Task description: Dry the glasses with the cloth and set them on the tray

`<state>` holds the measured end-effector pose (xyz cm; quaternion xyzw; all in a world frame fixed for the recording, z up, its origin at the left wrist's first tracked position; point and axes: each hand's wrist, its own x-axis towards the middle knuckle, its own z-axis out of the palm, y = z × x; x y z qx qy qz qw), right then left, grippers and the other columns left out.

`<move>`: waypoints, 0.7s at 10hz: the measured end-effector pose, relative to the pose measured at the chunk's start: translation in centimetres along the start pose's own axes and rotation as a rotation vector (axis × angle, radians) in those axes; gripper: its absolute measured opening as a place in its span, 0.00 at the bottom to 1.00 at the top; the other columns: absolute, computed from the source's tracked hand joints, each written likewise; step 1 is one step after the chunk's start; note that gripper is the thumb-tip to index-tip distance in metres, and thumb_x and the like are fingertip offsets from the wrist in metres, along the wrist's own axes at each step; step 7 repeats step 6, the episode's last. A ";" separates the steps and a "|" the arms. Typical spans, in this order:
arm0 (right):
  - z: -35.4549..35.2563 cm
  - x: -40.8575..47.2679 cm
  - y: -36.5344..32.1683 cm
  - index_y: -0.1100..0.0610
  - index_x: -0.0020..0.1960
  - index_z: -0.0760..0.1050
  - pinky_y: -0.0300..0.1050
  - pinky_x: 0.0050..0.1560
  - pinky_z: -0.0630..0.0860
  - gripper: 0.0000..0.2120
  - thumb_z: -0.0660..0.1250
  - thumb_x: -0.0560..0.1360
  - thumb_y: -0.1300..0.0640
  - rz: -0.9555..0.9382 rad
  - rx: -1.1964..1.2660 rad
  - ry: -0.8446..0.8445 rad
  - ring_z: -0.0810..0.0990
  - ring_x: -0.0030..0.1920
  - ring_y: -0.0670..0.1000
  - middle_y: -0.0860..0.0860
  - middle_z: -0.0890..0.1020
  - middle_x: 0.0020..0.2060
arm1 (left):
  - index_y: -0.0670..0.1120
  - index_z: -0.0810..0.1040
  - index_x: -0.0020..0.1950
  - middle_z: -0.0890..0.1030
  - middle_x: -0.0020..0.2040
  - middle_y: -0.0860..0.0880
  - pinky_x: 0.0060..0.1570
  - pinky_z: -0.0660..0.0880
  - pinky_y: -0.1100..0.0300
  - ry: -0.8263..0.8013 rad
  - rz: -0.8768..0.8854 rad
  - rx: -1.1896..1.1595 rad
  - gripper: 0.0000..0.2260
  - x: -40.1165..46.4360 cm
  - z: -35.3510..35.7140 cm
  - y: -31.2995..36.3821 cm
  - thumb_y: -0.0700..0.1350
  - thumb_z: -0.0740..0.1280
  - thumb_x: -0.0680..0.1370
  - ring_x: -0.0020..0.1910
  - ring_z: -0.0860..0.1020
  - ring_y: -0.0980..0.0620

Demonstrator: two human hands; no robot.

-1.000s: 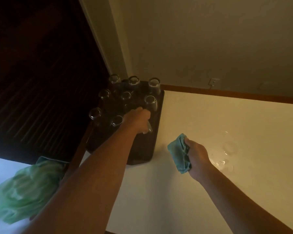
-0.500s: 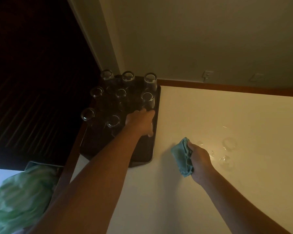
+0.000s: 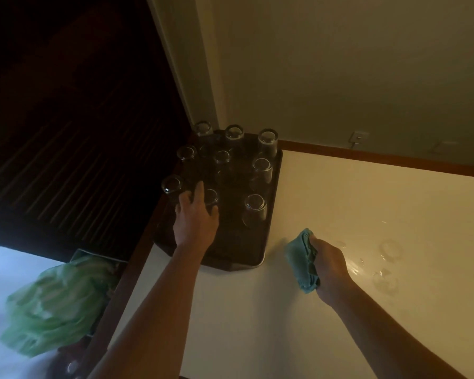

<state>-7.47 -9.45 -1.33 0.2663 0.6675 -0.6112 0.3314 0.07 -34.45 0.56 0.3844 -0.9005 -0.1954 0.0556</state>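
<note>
Glasses: nine stand upside down on the tray, in three rows of three, all clear and hard to see against the dark.
Nearest right glass (image 3: 254, 210): alone at the right of the front row, apart from my fingers.
Front middle glass (image 3: 210, 196): partly behind my left hand; I cannot tell whether my fingers touch it.
Front left glass (image 3: 172, 185): just beside my left thumb side, at the tray's left edge.
Back row: three glasses, the rightmost (image 3: 268, 140) close to the wall corner.
Tray (image 3: 238, 255): dark, rectangular, on the far left part of the surface, its near edge bare.
Left hand (image 3: 196, 217): my arm reaches over the tray's near edge; the grip is spread, fingers loosely extended toward the front row, nothing held in it.
Right hand (image 3: 327, 266): low over the surface to the right of the tray, well apart from the glasses; the grip is pressed together around the cloth.
Cloth (image 3: 301, 258): teal, bunched, sticking out of the left side of my right fist, near the tray's front right corner but not touching it.
Surface (image 3: 257, 324): pale, smooth; wet rings and streaks (image 3: 386, 258) shine just to the right of my right hand.
Green bag (image 3: 55, 305): crumpled plastic, lower left, beyond the surface's wooden edge.
Wall (image 3: 340, 77): pale green, with a wooden strip where it meets the surface.
</note>
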 end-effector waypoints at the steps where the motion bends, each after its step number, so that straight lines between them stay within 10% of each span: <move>1: 0.3 -0.3 0.0 0.60 0.53 0.79 0.50 0.43 0.77 0.12 0.62 0.82 0.52 -0.024 -0.015 -0.005 0.82 0.46 0.61 0.62 0.83 0.47 | 0.51 0.61 0.82 0.66 0.77 0.40 0.57 0.81 0.46 -0.017 0.039 -0.078 0.29 0.8 0.7 -0.2 0.49 0.67 0.83 0.68 0.76 0.41; 7: -4.6 0.1 -0.1 0.59 0.47 0.79 0.51 0.44 0.74 0.14 0.60 0.83 0.52 -0.352 -0.050 0.179 0.77 0.40 0.56 0.56 0.80 0.39 | 0.46 0.69 0.77 0.70 0.73 0.40 0.53 0.80 0.45 0.211 0.082 -0.172 0.28 -1.9 3.1 1.5 0.52 0.70 0.80 0.66 0.75 0.39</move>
